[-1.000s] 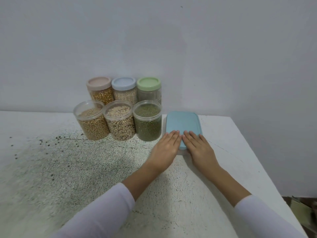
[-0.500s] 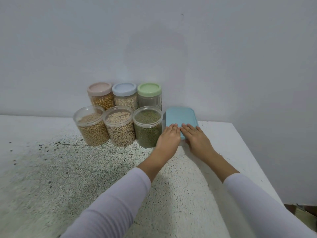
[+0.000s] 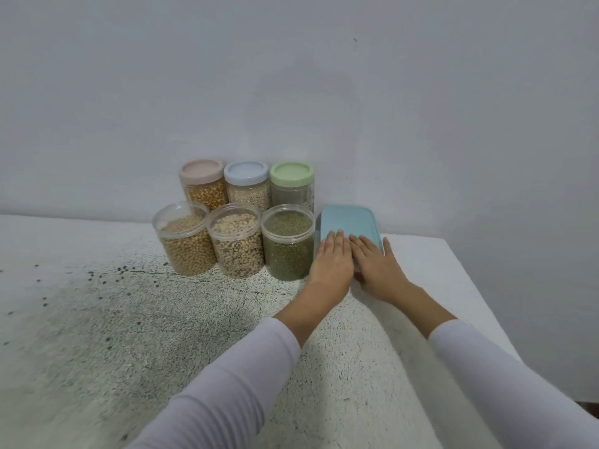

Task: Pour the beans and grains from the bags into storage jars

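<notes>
Six round clear jars stand in two rows by the wall. The front row has no lids: a jar of tan beans (image 3: 186, 241), a jar of speckled beans (image 3: 238, 243) and a jar of green beans (image 3: 287, 246). Behind them stand a pink-lidded jar (image 3: 202, 183), a blue-lidded jar (image 3: 248, 184) and a green-lidded jar (image 3: 291, 186). To their right sits a low container with a light-blue lid (image 3: 348, 222). My left hand (image 3: 332, 264) and my right hand (image 3: 377, 267) lie flat, fingers together, on the near part of that lid.
The white speckled table (image 3: 162, 335) has small dark grains scattered at the left. Its right edge (image 3: 479, 303) drops off close to the container. A plain wall (image 3: 291, 92) stands right behind the jars.
The blue-lidded container has slid back toward the wall under both hands, and now sits next to the jars. My arms have stretched forward with it.
</notes>
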Demonstrator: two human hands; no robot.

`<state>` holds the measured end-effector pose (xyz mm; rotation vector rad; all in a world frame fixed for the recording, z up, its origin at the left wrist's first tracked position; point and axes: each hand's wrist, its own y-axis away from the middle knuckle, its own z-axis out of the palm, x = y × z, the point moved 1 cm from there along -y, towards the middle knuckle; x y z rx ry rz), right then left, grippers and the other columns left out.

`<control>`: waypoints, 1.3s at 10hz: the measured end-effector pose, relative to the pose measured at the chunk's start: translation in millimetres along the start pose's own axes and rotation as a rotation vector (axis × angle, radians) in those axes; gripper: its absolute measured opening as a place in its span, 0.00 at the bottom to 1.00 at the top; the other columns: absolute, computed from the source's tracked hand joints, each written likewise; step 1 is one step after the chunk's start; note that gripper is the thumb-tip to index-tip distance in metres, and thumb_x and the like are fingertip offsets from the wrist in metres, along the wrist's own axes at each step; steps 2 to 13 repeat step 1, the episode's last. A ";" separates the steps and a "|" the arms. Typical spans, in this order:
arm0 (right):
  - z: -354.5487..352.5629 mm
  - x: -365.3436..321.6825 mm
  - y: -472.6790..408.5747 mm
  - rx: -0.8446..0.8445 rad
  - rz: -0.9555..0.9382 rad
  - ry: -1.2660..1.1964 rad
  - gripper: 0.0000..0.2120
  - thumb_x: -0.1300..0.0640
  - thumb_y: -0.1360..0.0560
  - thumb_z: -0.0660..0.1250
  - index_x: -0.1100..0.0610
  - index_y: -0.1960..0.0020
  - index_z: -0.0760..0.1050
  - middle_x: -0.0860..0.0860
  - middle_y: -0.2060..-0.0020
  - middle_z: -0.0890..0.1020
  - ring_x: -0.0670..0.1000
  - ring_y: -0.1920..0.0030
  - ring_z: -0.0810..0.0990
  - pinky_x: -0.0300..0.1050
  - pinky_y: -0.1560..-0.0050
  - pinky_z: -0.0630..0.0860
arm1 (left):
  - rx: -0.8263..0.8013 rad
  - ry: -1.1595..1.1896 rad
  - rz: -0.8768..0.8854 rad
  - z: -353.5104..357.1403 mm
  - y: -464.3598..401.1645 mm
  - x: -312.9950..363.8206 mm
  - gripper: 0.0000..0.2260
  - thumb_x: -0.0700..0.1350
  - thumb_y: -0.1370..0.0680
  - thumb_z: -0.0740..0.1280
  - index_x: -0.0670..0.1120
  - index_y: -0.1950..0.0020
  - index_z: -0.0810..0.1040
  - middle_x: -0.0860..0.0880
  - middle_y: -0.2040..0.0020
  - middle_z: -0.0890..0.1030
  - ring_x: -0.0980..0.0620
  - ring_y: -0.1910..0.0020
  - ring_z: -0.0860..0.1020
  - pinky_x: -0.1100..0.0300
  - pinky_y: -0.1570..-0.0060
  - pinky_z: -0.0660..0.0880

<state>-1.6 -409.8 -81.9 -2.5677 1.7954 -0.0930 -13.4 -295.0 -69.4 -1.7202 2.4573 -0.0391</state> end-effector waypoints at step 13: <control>-36.8 0.6 12.8 -0.008 0.024 -0.025 0.39 0.50 0.21 0.61 0.56 0.22 0.39 0.54 0.23 0.40 0.57 0.23 0.39 0.63 0.28 0.40 | 0.097 0.208 0.051 -20.3 40.6 -0.1 0.32 0.40 0.19 0.57 0.38 0.23 0.40 0.41 0.22 0.41 0.45 0.23 0.40 0.54 0.26 0.37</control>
